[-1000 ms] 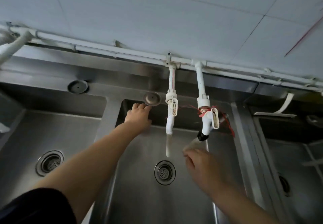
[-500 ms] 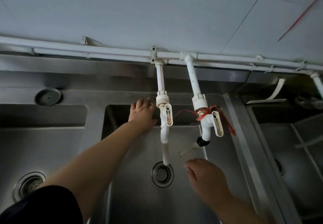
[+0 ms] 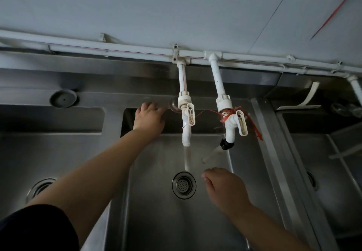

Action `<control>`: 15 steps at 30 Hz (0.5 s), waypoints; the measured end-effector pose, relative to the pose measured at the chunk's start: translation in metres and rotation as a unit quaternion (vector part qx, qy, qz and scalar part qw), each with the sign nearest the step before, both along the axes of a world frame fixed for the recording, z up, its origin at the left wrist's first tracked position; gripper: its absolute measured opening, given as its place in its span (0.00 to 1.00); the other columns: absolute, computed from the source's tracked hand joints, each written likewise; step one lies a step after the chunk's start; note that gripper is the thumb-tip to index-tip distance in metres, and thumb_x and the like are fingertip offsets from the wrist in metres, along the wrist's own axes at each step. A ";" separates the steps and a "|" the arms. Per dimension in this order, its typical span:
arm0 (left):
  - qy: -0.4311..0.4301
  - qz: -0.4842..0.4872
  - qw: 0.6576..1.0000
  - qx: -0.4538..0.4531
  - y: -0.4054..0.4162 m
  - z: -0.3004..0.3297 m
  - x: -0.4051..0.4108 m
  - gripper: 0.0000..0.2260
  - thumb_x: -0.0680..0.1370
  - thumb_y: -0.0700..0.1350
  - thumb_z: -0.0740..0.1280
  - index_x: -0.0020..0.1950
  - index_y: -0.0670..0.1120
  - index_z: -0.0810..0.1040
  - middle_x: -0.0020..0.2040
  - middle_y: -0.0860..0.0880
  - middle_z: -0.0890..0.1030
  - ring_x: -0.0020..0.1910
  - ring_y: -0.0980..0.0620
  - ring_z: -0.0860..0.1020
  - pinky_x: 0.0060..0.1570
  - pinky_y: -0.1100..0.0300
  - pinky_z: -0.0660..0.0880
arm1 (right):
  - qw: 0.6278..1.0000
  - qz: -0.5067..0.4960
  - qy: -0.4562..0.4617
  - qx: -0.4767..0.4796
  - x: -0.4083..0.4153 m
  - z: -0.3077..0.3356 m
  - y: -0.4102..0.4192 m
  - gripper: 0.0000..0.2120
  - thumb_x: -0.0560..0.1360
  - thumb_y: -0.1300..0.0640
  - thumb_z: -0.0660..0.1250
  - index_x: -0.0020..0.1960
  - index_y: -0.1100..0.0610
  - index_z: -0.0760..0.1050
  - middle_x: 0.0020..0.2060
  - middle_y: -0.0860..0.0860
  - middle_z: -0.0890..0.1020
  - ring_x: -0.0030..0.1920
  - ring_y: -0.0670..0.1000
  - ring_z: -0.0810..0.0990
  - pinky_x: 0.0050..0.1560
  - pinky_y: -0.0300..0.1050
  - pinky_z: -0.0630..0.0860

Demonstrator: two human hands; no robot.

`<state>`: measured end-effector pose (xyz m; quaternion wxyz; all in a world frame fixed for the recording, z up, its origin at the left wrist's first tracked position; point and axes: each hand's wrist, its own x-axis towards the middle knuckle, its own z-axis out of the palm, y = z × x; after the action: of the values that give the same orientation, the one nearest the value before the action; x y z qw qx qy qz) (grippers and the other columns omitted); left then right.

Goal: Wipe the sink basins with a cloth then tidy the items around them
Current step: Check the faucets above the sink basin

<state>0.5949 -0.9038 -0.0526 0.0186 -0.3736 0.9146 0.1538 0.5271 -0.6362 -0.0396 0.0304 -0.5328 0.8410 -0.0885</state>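
Our left hand (image 3: 149,118) lies flat, fingers straight, on the middle sink basin's (image 3: 156,221) back ledge, just beside a round metal plug (image 3: 173,104). Our right hand (image 3: 223,187) hangs loosely curled and empty over the basin, near its drain (image 3: 184,185). No cloth shows.

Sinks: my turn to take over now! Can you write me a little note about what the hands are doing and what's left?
Left hand: reaching to the back ledge of the middle basin, fingers by a metal plug.
Right hand: loosely curled over the basin, holding nothing.
Left tap is running into the drain.
A dark plug sits on the ledge.
No cloth in view, so I can't tell whether wiping is done; tidying remains.
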 end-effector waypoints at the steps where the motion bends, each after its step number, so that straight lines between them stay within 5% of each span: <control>1: -0.002 0.008 1.000 0.002 0.001 0.004 0.013 0.22 0.78 0.48 0.61 0.73 0.54 0.65 0.73 0.46 0.64 0.72 0.43 0.57 0.70 0.47 0.56 | 1.000 0.009 -0.007 0.003 0.004 0.002 -0.001 0.10 0.68 0.53 0.57 0.34 0.46 0.76 0.27 0.41 0.77 0.28 0.41 0.75 0.25 0.32 0.67; 8: -0.027 0.093 0.995 -0.002 0.028 0.040 0.125 0.21 0.79 0.49 0.60 0.73 0.55 0.66 0.74 0.47 0.63 0.74 0.44 0.55 0.70 0.49 0.56 | 0.994 0.079 -0.070 0.008 0.034 0.012 -0.013 0.08 0.70 0.54 0.61 0.37 0.53 0.77 0.33 0.47 0.81 0.35 0.51 0.79 0.30 0.47 0.75; 15: -0.042 0.183 0.982 -0.010 0.079 0.075 0.244 0.21 0.79 0.49 0.61 0.72 0.56 0.66 0.75 0.50 0.62 0.74 0.46 0.54 0.71 0.49 0.55 | 0.984 0.172 -0.046 -0.017 0.091 0.029 -0.032 0.04 0.67 0.55 0.66 0.35 0.48 0.78 0.30 0.44 0.80 0.29 0.49 0.79 0.25 0.38 0.70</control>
<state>0.8388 -0.8252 0.0226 0.0249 -0.5407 0.8308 0.1293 0.6182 -0.6684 -0.0106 0.0751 -0.6657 0.7326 -0.1209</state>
